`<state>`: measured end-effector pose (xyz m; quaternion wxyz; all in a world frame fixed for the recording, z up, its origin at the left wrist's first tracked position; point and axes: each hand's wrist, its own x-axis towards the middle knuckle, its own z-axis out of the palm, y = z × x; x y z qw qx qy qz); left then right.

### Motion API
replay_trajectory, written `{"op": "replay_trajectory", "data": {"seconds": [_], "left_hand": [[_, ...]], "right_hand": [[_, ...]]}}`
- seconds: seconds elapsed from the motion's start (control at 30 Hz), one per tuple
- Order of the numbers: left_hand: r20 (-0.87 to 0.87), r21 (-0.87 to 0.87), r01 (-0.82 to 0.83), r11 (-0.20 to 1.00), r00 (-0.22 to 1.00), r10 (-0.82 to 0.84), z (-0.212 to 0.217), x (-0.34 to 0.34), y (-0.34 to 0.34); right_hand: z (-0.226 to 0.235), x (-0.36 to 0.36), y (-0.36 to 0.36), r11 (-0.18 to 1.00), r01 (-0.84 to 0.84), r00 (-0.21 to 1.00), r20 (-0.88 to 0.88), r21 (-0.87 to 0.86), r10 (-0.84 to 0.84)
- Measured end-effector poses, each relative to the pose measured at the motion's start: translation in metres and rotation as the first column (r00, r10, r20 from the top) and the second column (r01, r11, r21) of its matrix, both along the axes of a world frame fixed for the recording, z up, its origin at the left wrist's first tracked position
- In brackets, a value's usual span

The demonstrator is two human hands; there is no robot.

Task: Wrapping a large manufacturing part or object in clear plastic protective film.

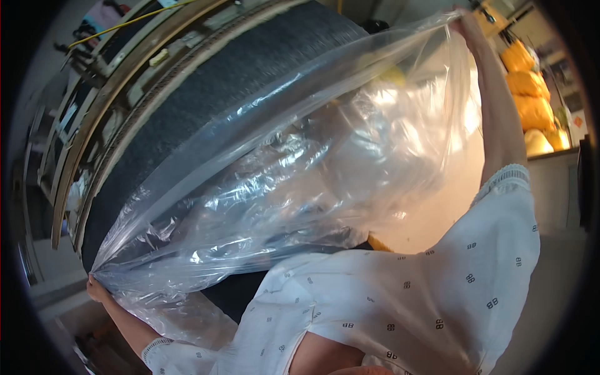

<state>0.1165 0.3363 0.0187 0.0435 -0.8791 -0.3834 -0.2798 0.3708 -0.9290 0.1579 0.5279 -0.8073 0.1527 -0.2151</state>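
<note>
A large sheet of clear plastic film (269,169), perhaps a big bag, is stretched between my two hands. My left hand (95,290), low at the left, is closed on one gathered corner. Raised far to the upper right, my right hand (461,22) grips the opposite end, its fingers partly lost in the folds. The film hangs creased and shiny between them, in front of my body. Behind it lies a dark grey padded surface (206,94), partly seen through the plastic.
A curved wooden edge (87,134) and a rack run along the left, with a yellow cord (128,25) above. Stacked orange bundles (528,87) stand at the upper right on a ledge. A pale floor (462,187) shows beyond the film.
</note>
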Motion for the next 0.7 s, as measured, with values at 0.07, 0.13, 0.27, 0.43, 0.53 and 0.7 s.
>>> {"op": "replay_trajectory", "data": {"seconds": [0.07, 0.13, 0.27, 0.43, 0.53, 0.7], "left_hand": [[-0.134, -0.082, -0.094, 0.992, 0.987, 0.083, 0.005, -0.034, 0.002], [-0.133, -0.039, -0.076, 0.996, 0.989, 0.07, -0.004, -0.052, -0.005], [0.05, -0.265, 0.124, 0.956, 0.992, -0.115, -0.007, -0.087, -0.007], [-0.183, -0.18, 0.064, 0.982, 0.978, -0.098, 0.013, -0.087, 0.012], [-0.245, -0.323, 0.027, 0.946, 0.963, -0.111, 0.049, -0.11, 0.029], [0.16, -0.324, -0.049, 0.945, 0.981, 0.106, 0.039, 0.016, -0.127]], "right_hand": [[0.026, 0.054, 0.134, 0.986, -0.087, 0.818, 0.575, 0.143, -0.011], [0.056, 0.03, 0.243, 0.873, 0.276, 0.725, 0.684, -0.403, 0.087], [-0.052, 0.047, 0.281, 0.585, -0.458, 0.762, 0.044, -0.67, 0.647], [-0.109, 0.098, 0.287, 0.495, -0.464, 0.787, -0.085, -0.734, 0.611], [-0.116, 0.116, 0.312, 0.494, -0.487, 0.762, -0.073, -0.721, 0.644], [-0.109, 0.144, 0.242, 0.696, -0.648, 0.757, -0.362, -0.308, 0.544]]}}
